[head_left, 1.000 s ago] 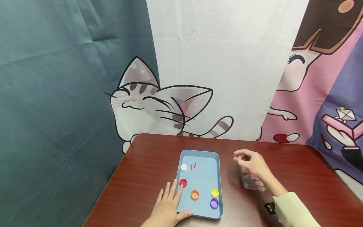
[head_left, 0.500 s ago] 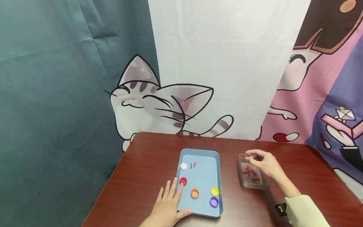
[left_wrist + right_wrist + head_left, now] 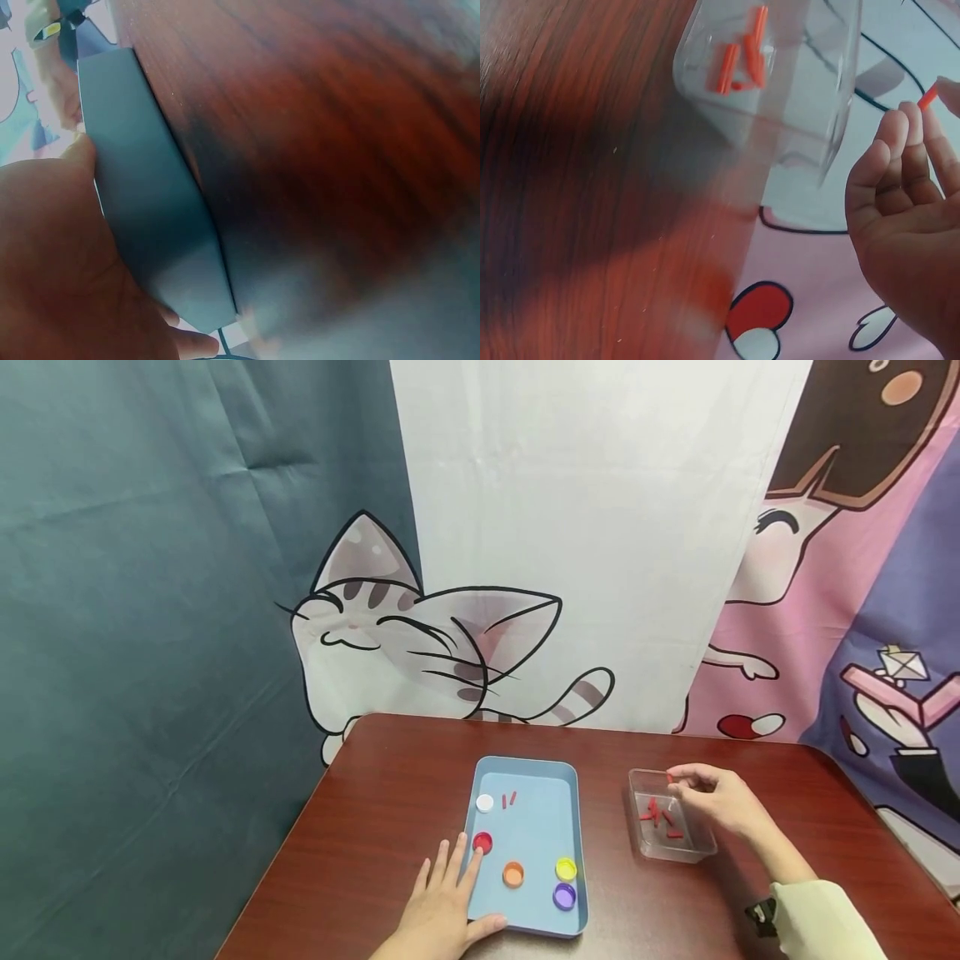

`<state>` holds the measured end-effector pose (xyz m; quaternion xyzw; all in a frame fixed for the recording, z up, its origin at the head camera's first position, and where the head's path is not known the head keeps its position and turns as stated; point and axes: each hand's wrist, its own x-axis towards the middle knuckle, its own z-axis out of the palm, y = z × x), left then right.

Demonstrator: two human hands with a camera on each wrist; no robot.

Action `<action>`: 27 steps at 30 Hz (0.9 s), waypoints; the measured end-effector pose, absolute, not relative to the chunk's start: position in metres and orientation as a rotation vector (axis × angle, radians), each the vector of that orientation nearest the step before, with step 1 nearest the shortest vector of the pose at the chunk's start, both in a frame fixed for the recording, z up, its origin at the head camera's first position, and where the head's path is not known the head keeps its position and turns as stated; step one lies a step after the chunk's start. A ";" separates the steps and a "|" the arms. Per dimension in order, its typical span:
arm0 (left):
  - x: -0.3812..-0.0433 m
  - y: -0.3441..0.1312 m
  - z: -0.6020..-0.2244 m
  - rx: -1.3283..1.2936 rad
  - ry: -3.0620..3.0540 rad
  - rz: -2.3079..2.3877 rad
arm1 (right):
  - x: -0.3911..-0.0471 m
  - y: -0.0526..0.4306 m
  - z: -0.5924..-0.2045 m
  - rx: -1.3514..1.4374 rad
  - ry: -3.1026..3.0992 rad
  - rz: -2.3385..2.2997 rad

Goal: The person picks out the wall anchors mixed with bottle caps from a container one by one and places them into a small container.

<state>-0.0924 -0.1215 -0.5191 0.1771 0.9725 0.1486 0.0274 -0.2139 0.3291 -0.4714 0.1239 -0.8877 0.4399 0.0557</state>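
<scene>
My right hand [image 3: 718, 799] pinches a short red stick [image 3: 928, 97] between thumb and forefinger, above the right side of a clear plastic box [image 3: 697, 852]. Several more red sticks [image 3: 654, 812] lie inside that box. My left hand [image 3: 437, 910], fingers spread and straight, rests on the near left edge of a light blue tray [image 3: 551, 827]. One fingertip is by a red cap [image 3: 483, 842]. The tray's outer wall [image 3: 146, 172] fills much of the left wrist view beside the palm. Two red sticks [image 3: 509, 799] lie in the tray near a white cap [image 3: 485, 803].
The tray also holds an orange cap [image 3: 513, 874], a yellow cap [image 3: 566, 869] and a purple cap [image 3: 564, 897]. Tray and box stand apart on a brown wooden table [image 3: 405, 777]. Behind it hangs a printed cloth [image 3: 600, 527].
My right hand has moved right, from the box's left side across to its right side, with the red stick pinched throughout. More of the box now shows. The left hand stays put.
</scene>
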 end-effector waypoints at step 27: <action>-0.094 -0.120 -0.517 0.536 2.998 0.422 | -0.225 0.357 -0.480 0.338 -2.758 1.342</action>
